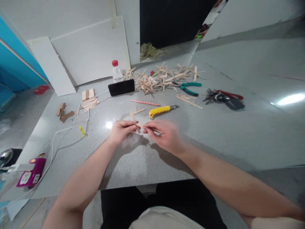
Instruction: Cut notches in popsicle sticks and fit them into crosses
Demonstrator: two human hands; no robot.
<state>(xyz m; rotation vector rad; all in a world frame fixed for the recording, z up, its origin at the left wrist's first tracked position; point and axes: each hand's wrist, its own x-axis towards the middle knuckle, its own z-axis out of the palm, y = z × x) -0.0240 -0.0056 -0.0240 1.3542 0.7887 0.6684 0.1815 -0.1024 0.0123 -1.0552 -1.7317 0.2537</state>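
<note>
Between my hands is a flat wooden stick [134,119], tilted and pinched near its lower part by the fingertips of my left hand [122,130]. My right hand [164,135] is closed on another thin wooden stick [156,129], whose tip meets the first stick. Just beyond my fingers, a loose wooden stick [138,111] lies on the table. A yellow utility knife [160,110] rests past my right hand, its blade end pointing right. Behind the knife lies a red and white striped pencil-like rod [145,103].
Crossed stick assemblies [164,78] spread along the back, near teal pliers [190,88] and keys [220,97]. A phone [121,87] leans by a bottle [117,71]. Stacked sticks [90,101], brown pieces [64,113] and a white cable [53,143] are left.
</note>
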